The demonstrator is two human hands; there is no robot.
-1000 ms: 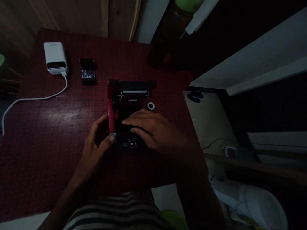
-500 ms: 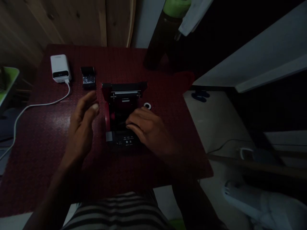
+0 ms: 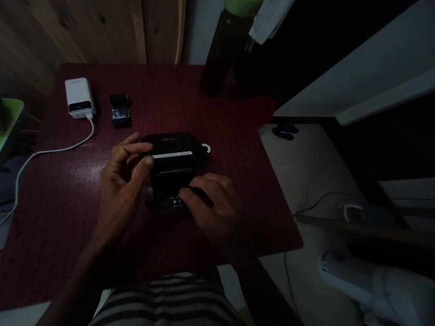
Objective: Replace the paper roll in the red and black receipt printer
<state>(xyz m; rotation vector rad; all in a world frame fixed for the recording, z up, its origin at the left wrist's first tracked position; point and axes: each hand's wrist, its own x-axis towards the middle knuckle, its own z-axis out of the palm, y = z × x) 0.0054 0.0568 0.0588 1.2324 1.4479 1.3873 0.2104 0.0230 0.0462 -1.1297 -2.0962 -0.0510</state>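
Observation:
A small black printer-like device sits in the middle of the dark red table, its lid folded down. My left hand touches the lid's left edge with thumb and fingertips. My right hand rests on the device's front right corner, fingers curled over its button panel. A small white ring lies on the table just behind the device on its right.
A white power bank with a white cable sits at the back left, a small black object beside it. A dark bottle with a green cap stands at the back edge. White furniture lies to the right.
The device's lid, open before, is now folded down. My left hand left the red left side, lifted, and came onto the lid. My right hand slid from inside to the front corner.

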